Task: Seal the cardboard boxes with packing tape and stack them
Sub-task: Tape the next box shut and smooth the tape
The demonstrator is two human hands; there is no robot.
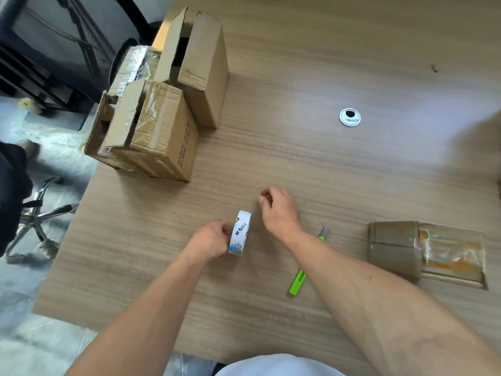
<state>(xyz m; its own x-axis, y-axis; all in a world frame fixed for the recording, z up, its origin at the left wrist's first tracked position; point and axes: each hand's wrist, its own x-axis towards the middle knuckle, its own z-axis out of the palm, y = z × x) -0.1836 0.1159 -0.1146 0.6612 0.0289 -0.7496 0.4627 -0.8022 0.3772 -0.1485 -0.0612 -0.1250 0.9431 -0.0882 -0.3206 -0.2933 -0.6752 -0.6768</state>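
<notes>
1. At 11 o'clock on the tabletop (325,77) stands a cluster of cardboard boxes, side by side and not stacked. The tall box (206,77) gapes open at its top flaps, and the printed box (165,137) shows glossy tape across its top. The torn box (108,131) to its left has flaps standing loose.
2. At 3 o'clock a flattened box (393,248) lies apart from the others, with old tape on it.
3. By my reading the task is at an early stage. At most one box looks sealed, and all the stacking is left.
4. At 6 o'clock, the left hand (210,240) grips the tape roll (240,232), holding it on edge above the tabletop.
5. The right hand (279,210) hovers just beyond the roll with its fingers curled and thumb and forefinger tips together. I cannot tell whether a clear strip runs between them.
6. A green knife (298,280) lies under the right forearm.
</notes>
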